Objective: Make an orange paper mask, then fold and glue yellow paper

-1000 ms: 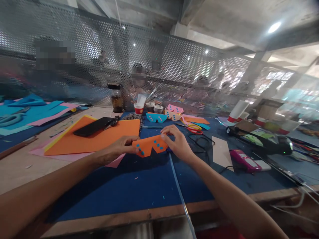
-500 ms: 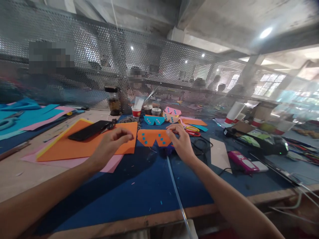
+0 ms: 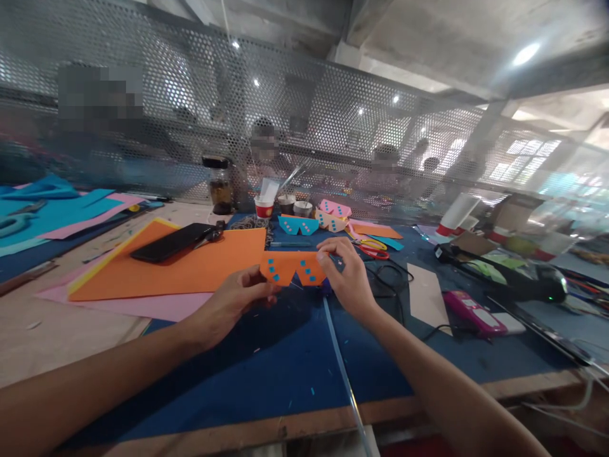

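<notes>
An orange paper cutout with a notch in its lower edge and small blue squares is held up over the blue table top. My right hand pinches its right end between thumb and fingers. At the left end, the curled fingers and thumb of my left hand close on the edge. Just behind stand similar cutouts: a blue one with pink squares, a peach one and a pink one.
To the left, a black phone lies on orange sheets. Paper cups and a lidded jar stand behind. Scissors, black cables, a beige card and a magenta device lie to the right.
My left hand has moved right and down from beside the orange cutout to take its left end. My right hand keeps its pinch on the right end.
</notes>
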{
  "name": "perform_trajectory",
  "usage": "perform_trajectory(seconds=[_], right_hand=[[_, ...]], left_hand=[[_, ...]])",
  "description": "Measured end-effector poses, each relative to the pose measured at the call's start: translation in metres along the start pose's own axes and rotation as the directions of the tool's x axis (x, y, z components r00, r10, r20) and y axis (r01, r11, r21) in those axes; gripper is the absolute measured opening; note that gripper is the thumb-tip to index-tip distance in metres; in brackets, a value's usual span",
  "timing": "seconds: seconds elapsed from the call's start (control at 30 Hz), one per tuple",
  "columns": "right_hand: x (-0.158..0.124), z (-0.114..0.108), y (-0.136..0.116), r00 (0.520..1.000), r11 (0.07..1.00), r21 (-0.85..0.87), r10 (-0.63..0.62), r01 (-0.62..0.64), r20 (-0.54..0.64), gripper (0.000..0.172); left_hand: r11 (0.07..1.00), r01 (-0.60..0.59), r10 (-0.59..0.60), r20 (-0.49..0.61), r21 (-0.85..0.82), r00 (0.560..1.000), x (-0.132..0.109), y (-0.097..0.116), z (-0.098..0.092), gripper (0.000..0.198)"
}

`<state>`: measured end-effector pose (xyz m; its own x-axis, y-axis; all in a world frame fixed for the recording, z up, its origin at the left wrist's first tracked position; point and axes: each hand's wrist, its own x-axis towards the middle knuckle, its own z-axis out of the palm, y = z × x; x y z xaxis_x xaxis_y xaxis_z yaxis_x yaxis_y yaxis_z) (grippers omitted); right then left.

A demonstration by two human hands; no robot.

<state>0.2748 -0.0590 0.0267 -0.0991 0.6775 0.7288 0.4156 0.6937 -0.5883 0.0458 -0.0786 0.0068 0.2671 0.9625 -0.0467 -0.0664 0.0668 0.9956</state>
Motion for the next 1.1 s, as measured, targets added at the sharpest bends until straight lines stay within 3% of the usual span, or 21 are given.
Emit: perform_trajectory(seconds=[0.33,0.63,1.1], right_hand=[[-0.0023,0.0011,-0.0043,0.999,0.999,-0.025,-0.048,0.048,0.014,0.011],[-0.0026,0.0024,-0.0026,0.999,0.999,-0.025,-0.047,0.047,0.017,0.011],[-0.0027,0.0022,-0.0025,0.999,0.999,-0.023,-0.047,0.047,0.024,0.011]], left_hand=[[0.999,0.006,-0.007,-0.032,-0.036,0.999,-0.004,0.0059,0.0078,0.035],[0.998,-0.053,0.054,0.01,-0.039,0.999,-0.0039,0.0063,0.0049,0.019],[0.998,-0.062,0.062,-0.013,-0.029,0.998,-0.0035,0.0058,0.0046,0.017]])
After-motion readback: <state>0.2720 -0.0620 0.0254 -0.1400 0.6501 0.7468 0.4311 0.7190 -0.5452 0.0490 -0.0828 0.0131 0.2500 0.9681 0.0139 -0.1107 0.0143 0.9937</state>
